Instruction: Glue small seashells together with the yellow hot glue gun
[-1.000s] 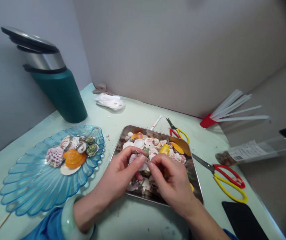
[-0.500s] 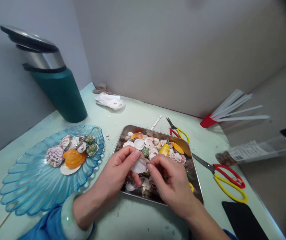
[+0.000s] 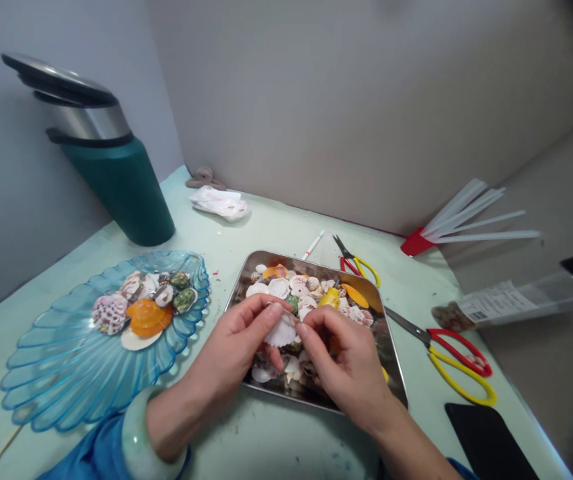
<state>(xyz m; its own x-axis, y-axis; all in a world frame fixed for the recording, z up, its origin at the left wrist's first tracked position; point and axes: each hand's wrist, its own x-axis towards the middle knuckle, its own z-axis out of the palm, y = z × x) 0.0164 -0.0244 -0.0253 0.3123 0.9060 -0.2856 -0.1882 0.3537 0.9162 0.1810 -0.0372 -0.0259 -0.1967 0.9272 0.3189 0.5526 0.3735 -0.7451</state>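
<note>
A white scallop shell (image 3: pixel 282 331) is held up over the metal tray (image 3: pixel 397 363). My left hand (image 3: pixel 243 337) pinches it between thumb and fingers from the left. The thumb and forefinger of my right hand (image 3: pixel 343 353) are pressed together at the shell's right edge; anything smaller between them is too small to make out. Beneath both hands, the tray holds many mixed shells, among them a yellow piece (image 3: pixel 329 298) and an orange one (image 3: pixel 355 297). On the left, a blue scalloped glass dish (image 3: pixel 91 393) carries several shells, including an orange scallop (image 3: pixel 149 317).
A green bottle (image 3: pixel 121 183) stands behind the dish. Large scissors (image 3: pixel 446 353) and a black flat object (image 3: pixel 486 440) lie right of the tray. Small scissors (image 3: pixel 353 260) lie behind it. A red holder with white sticks (image 3: pixel 419 241) and a plastic bag (image 3: pixel 491 307) are far right.
The shell has tilted slightly and shifted a little to the right between my fingers. Both hands stay nearly where they were. Nothing else has visibly moved.
</note>
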